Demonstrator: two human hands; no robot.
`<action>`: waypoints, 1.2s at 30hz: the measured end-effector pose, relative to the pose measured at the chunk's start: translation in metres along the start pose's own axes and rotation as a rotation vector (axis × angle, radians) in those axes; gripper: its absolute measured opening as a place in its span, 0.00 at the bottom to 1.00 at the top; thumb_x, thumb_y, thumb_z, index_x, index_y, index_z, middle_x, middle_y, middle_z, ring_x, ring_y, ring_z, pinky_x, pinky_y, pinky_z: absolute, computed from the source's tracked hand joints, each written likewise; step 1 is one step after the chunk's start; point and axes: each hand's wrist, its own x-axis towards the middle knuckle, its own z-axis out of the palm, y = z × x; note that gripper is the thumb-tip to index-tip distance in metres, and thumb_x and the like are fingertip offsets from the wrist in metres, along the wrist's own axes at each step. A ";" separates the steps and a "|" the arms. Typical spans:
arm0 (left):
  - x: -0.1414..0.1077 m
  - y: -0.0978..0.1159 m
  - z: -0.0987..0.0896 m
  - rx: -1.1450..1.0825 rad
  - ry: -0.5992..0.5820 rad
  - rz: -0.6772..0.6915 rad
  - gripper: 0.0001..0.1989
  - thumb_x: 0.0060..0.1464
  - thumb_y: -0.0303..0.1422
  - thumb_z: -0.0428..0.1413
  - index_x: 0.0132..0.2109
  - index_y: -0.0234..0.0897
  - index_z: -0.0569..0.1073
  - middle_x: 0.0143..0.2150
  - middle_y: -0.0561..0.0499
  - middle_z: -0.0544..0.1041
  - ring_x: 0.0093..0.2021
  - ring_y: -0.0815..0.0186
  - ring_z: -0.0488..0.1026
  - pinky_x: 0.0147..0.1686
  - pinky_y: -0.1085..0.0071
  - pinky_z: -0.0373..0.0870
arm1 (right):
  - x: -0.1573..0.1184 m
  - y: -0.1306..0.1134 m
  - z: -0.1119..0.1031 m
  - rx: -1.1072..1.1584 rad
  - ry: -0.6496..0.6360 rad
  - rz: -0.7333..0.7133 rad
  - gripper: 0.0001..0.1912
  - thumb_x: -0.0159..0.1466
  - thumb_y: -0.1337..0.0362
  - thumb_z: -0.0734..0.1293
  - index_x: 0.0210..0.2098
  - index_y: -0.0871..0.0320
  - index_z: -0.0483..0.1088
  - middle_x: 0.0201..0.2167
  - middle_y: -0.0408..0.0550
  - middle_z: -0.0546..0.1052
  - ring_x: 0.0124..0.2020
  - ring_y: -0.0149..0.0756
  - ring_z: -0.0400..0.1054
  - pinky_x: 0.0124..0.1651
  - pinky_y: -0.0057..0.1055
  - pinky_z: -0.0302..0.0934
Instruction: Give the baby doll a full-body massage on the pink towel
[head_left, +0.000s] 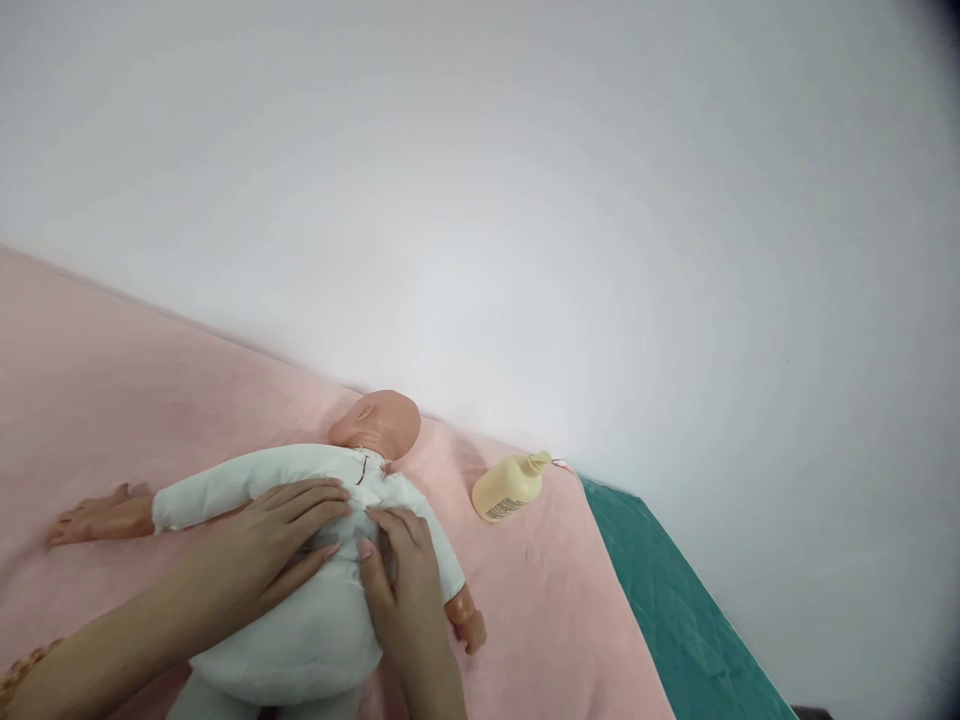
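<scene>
A baby doll [292, 640] with a white cloth body lies stretched out, its bald head [386, 420] turned to one side and its arms spread. My left hand [296, 525] rests on the upper part of the cloth body, fingers extended. Just to its right, my right hand [405, 565] touches the doll's side, its fingers slightly bent and spread from the thumb. Between the two hands a greyish patch shows on the white cloth. Neither hand grips anything that I can see.
A pink cloth [555, 620] lies under the doll. Right of the doll's head stands a pale yellow pump bottle [508, 488]. Beyond the pink edge is a green surface [675, 600]. A white wall [480, 220] rises behind.
</scene>
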 end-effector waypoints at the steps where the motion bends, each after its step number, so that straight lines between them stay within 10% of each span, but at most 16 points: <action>1: 0.000 0.001 -0.001 0.005 -0.005 -0.013 0.17 0.64 0.38 0.53 0.57 0.41 0.74 0.58 0.52 0.78 0.57 0.59 0.75 0.60 0.67 0.70 | 0.000 -0.001 0.000 -0.001 -0.005 0.005 0.15 0.67 0.69 0.65 0.52 0.57 0.74 0.51 0.52 0.77 0.55 0.42 0.70 0.60 0.40 0.64; 36: -0.004 -0.006 0.008 0.021 0.023 0.037 0.19 0.64 0.39 0.55 0.60 0.44 0.72 0.61 0.51 0.75 0.60 0.59 0.73 0.60 0.65 0.69 | 0.000 -0.002 -0.001 -0.001 -0.095 0.064 0.20 0.67 0.68 0.65 0.59 0.60 0.70 0.58 0.54 0.73 0.61 0.45 0.64 0.66 0.48 0.58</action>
